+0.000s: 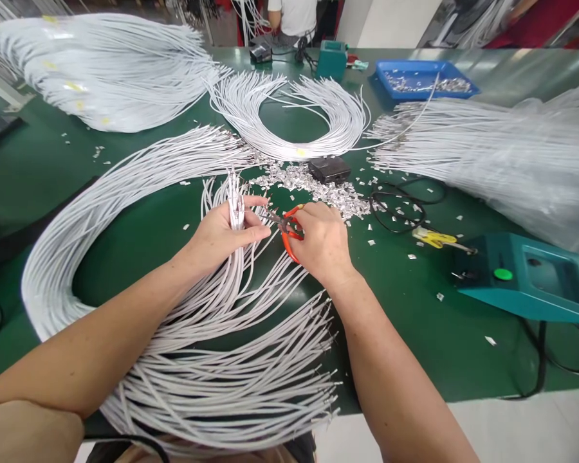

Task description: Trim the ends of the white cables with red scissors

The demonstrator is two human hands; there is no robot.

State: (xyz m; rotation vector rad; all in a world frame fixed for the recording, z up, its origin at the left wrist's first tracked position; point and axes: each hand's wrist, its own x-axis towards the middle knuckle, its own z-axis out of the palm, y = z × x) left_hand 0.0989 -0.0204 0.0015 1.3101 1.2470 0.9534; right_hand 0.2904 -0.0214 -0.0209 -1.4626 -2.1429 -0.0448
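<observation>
Near the middle of the table, my left hand is closed around a small bunch of white cables, whose ends stand up above the fingers. My right hand grips orange-handled cutters, their dark jaws pointing left at my left fingertips. Whether the jaws touch a wire is too small to tell. Below both hands, a thick bundle of white cables fans out, stripped ends to the right. It curves around the left side and up to the back. Small silvery scraps lie piled just beyond my hands.
A black block sits among the scraps. To the right are a teal machine, a yellow-handled tool and a black cord. Further cable bundles and a blue tray lie at the back. A person is beyond the table.
</observation>
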